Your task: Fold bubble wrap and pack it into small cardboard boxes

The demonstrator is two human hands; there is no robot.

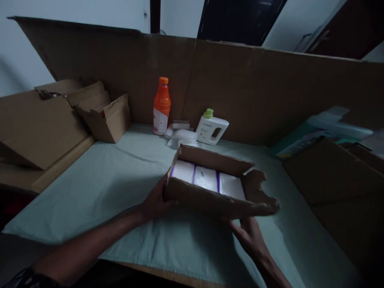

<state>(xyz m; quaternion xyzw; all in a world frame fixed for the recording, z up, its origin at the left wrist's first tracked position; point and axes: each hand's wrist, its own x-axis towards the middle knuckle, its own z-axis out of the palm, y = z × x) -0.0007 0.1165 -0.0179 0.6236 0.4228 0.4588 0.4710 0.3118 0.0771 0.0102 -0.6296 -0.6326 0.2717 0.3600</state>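
An open cardboard box [210, 200] is held up over the cloth-covered table, tilted toward me. Inside sit white packs [205, 178] with purple edges, side by side in a row. My left hand [159, 202] grips the box's left end, its thumb along the near wall and the other fingers hidden. Under the near right part of the box is my right hand [247, 232], its fingertips at the bottom edge and partly out of sight. Just behind the box lie clear plastic-wrapped items [183, 138].
An orange bottle [162, 106] and a white jug with a green cap [211, 128] stand by the cardboard back wall [240, 80]. Cardboard boxes [105, 116] are at left. On the right are a teal bottle [318, 130] and another cardboard box [339, 180]. Pale green cloth [126, 168] covers the table.
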